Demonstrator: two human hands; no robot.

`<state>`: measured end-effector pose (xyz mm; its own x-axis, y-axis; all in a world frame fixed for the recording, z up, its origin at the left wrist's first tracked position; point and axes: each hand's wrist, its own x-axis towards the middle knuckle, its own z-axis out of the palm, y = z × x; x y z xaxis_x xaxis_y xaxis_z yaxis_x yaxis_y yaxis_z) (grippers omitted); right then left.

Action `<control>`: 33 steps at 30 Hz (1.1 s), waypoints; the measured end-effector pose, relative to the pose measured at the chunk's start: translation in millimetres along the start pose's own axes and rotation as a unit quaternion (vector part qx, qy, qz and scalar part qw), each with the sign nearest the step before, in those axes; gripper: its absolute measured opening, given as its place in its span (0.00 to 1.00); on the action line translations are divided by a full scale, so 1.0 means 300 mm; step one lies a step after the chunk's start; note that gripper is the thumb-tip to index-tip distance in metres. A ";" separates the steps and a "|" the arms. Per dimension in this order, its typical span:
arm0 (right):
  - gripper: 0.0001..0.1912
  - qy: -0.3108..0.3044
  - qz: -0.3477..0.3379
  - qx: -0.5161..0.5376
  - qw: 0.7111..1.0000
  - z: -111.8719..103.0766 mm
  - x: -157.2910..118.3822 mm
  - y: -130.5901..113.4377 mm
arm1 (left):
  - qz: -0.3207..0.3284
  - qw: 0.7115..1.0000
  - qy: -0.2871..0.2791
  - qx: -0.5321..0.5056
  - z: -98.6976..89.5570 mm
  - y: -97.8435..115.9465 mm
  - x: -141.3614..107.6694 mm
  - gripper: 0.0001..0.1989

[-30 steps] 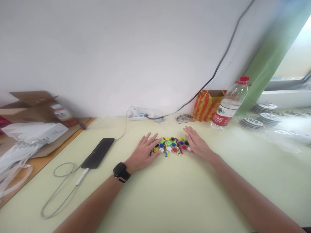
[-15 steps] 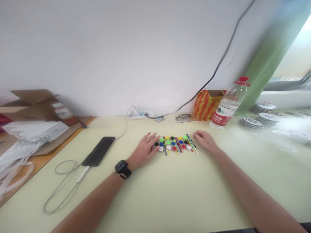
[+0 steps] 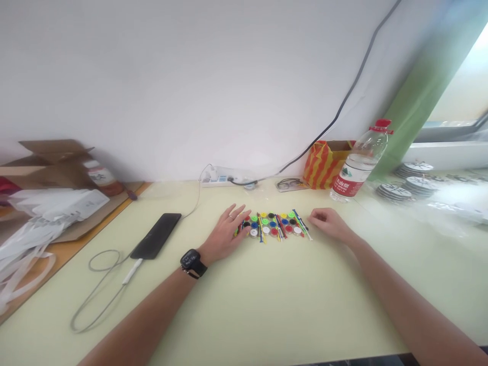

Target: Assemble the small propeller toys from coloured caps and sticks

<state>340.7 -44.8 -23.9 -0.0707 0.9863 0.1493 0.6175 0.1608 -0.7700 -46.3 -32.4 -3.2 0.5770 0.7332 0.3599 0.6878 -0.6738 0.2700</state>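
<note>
Small round coloured discs [image 3: 273,224] lie in short rows on the table, in red, black, blue, green, yellow and white. Between and beside them lie bundles of thin coloured plastic sticks [image 3: 280,227], with another stick bundle [image 3: 301,224] at the right end. My left hand [image 3: 224,233] rests open with fingers spread at the left end, its fingertips over the edge of the pieces and partly covering them. A little right of the right-hand sticks, my right hand [image 3: 331,223] lies on the table with fingers curled in. Nothing shows in it.
A black phone [image 3: 156,236] with a charging cable lies to the left. Along the wall are a power strip [image 3: 217,181], glasses [image 3: 290,183], a striped bag [image 3: 323,165] and a water bottle [image 3: 354,170]. Stacked discs [image 3: 394,192] stand right, a cardboard box [image 3: 57,157] left.
My right hand has moved slightly right, away from the end sticks, and its fingers are curled in more. My left hand has stayed in place over the left end.
</note>
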 end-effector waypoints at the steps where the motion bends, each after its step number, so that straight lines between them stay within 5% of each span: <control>1: 0.15 -0.038 -0.010 -0.023 0.999 -0.003 -0.008 -0.009 | 0.002 1.000 0.009 0.005 -0.006 -0.003 0.000 0.25; 4: 0.14 -0.107 -0.015 -0.057 0.993 -0.010 -0.024 -0.034 | 0.009 0.999 0.035 0.025 -0.028 -0.014 0.003 0.23; 9: 0.11 -0.129 0.024 -0.078 0.988 -0.005 -0.027 -0.056 | 0.034 0.996 0.069 0.045 -0.079 0.000 0.015 0.18; 13: 0.07 -0.113 0.044 -0.100 0.987 0.000 -0.025 -0.069 | 0.073 0.991 0.108 0.018 -0.148 0.098 0.028 0.12; 16: 0.07 -0.115 0.054 -0.114 0.985 -0.007 -0.029 -0.084 | 0.075 0.993 0.065 -0.064 -0.178 0.206 0.019 0.10; 21: 0.07 -0.095 0.059 -0.093 0.989 -0.028 -0.037 -0.093 | 0.073 0.980 -0.115 -0.146 -0.094 0.307 -0.043 0.14; 26: 0.05 -0.042 0.039 0.019 0.998 -0.032 -0.030 -0.076 | 0.032 0.978 -0.111 -0.175 0.022 0.283 -0.079 0.16; 31: 0.19 0.009 -0.015 0.039 0.999 -0.015 -0.021 -0.079 | 0.010 0.973 -0.104 -0.203 0.030 0.266 -0.071 0.15; 33: 0.14 0.009 -0.036 -0.007 0.999 0.000 -0.023 -0.091 | 0.015 0.975 -0.108 -0.196 0.027 0.270 -0.070 0.15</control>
<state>324.4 -56.0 -3.9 -0.1018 0.9711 0.2159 0.6224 0.2314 -0.7477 0.9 -101.6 3.8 0.7023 0.6864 0.1889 0.4727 -0.6480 0.5972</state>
